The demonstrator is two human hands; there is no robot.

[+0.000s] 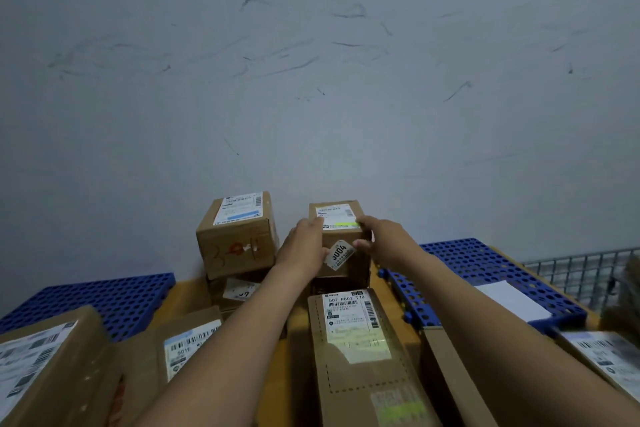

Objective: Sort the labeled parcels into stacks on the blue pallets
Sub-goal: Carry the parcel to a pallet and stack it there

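Both hands hold one small brown cardboard parcel with a white label on top and a tilted tag on its front. The left hand presses flat on the parcel's left side, fingers curled around the edge. The right hand grips the right side, thumb on the front face. The parcel sits on top of another box, close to the grey wall, between two blue perforated plastic pallets. A taller brown box stands just beside it on the left.

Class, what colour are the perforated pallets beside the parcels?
Blue pallets, clearest in the head view.
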